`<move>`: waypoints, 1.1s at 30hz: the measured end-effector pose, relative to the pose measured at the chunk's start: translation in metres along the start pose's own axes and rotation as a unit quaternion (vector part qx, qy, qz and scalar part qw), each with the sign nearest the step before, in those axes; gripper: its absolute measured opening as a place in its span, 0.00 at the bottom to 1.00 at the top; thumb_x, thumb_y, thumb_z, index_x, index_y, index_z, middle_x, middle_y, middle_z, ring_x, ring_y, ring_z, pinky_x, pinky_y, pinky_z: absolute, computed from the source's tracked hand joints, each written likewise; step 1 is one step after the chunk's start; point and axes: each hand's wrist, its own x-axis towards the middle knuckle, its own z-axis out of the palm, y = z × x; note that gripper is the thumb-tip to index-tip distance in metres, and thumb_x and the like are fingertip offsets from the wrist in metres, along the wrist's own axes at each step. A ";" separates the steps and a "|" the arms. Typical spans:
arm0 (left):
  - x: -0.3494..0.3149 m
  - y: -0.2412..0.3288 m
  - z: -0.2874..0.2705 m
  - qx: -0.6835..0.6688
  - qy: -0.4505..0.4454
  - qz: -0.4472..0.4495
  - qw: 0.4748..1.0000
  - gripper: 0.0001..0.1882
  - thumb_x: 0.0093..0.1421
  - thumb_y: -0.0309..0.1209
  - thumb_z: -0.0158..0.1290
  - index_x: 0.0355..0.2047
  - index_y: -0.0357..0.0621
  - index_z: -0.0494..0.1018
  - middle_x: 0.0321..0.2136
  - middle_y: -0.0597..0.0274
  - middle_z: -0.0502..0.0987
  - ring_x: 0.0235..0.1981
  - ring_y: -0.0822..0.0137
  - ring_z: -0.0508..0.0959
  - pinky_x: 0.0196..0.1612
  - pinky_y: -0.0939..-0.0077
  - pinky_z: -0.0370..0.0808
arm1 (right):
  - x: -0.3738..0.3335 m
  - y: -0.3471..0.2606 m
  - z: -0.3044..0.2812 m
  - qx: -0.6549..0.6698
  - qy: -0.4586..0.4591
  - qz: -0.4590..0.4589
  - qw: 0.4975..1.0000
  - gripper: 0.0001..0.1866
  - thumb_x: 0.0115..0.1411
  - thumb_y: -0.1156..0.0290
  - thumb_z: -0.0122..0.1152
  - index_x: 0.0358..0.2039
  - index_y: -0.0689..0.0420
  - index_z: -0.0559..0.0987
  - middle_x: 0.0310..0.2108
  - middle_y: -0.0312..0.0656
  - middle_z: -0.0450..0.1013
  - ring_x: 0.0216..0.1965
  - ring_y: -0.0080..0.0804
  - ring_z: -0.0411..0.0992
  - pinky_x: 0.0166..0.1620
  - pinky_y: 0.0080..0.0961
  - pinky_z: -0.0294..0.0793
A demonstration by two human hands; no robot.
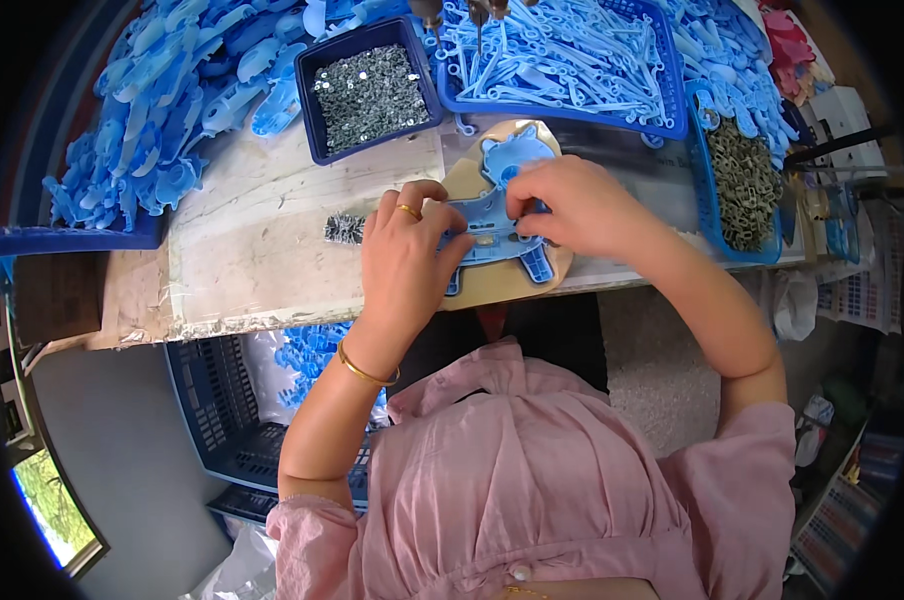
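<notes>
A light-blue plastic part (487, 213) shaped like an animal lies hollow side up on a tan board (517, 292) at the table's front edge. Over the part's left side, my left hand (404, 245) has its fingers curled, thumb and index finger close together at the part. My right hand (577, 208) is pinched over the part's middle right, fingertips down inside it. Whatever either pinch holds is too small or hidden. A small pile of dark metal pieces (344, 229) sits beside my left hand.
Behind the part stand a dark-blue bin of small metal pieces (370, 100) and a blue basket of long light-blue plastic pieces (562, 65). Blue shells (187, 90) are heaped at left. A blue basket of metal clips (740, 190) stands right. Below the table is a dark crate (222, 405).
</notes>
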 end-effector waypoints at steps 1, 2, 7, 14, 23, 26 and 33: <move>-0.002 0.001 -0.001 0.025 -0.003 -0.001 1.000 0.09 0.49 0.32 0.66 0.31 0.48 0.80 0.44 0.66 0.76 0.43 0.58 0.74 0.45 0.61 0.69 | -0.001 -0.001 0.004 -0.094 0.066 -0.044 0.992 0.10 0.50 0.73 0.71 0.34 0.56 0.83 0.34 0.43 0.77 0.37 0.41 0.76 0.39 0.33 0.74; -0.002 0.003 -0.001 0.025 -0.003 -0.001 1.000 0.09 0.49 0.32 0.66 0.31 0.48 0.80 0.44 0.66 0.76 0.43 0.58 0.74 0.45 0.61 0.69 | -0.002 -0.002 0.006 -0.187 0.131 -0.088 0.970 0.09 0.49 0.72 0.72 0.33 0.55 0.84 0.36 0.42 0.75 0.42 0.42 0.74 0.42 0.35 0.74; 0.000 0.008 0.000 0.103 0.015 0.020 0.994 0.06 0.52 0.34 0.64 0.30 0.50 0.81 0.44 0.68 0.77 0.43 0.60 0.74 0.44 0.62 0.69 | 0.005 0.001 0.011 -0.182 0.108 -0.089 0.973 0.12 0.48 0.72 0.71 0.35 0.54 0.82 0.39 0.42 0.71 0.49 0.45 0.71 0.48 0.40 0.73; -0.007 0.009 0.004 0.101 0.082 0.040 0.991 0.16 0.55 0.36 0.62 0.44 0.48 0.78 0.45 0.60 0.77 0.44 0.53 0.75 0.48 0.55 0.69 | 0.039 -0.113 0.017 -0.039 0.536 -0.356 0.765 0.23 0.55 0.74 0.70 0.50 0.62 0.73 0.52 0.53 0.72 0.52 0.49 0.74 0.51 0.38 0.77; 0.036 -0.028 -0.025 0.091 0.111 0.061 0.988 0.04 0.59 0.30 0.58 0.33 0.45 0.76 0.29 0.60 0.76 0.35 0.55 0.75 0.37 0.60 0.73 | 0.108 -0.123 -0.026 0.144 0.590 -0.285 0.741 0.32 0.58 0.76 0.68 0.57 0.62 0.59 0.49 0.55 0.68 0.41 0.48 0.77 0.43 0.40 0.77; 0.057 -0.081 -0.041 0.188 0.133 0.002 0.973 0.04 0.59 0.32 0.59 0.29 0.47 0.78 0.28 0.59 0.77 0.35 0.54 0.76 0.37 0.59 0.74 | 0.086 -0.140 -0.034 0.227 0.477 -0.263 0.807 0.31 0.54 0.74 0.74 0.54 0.63 0.66 0.44 0.46 0.73 0.37 0.33 0.76 0.39 0.29 0.76; 0.110 -0.120 -0.032 0.167 -0.055 -0.039 0.984 0.09 0.52 0.40 0.66 0.28 0.52 0.81 0.29 0.60 0.82 0.40 0.54 0.80 0.42 0.59 0.77 | 0.037 -0.135 -0.061 0.359 0.252 -0.202 0.876 0.24 0.61 0.64 0.72 0.50 0.61 0.71 0.30 0.33 0.72 0.23 0.14 0.70 0.25 0.15 0.68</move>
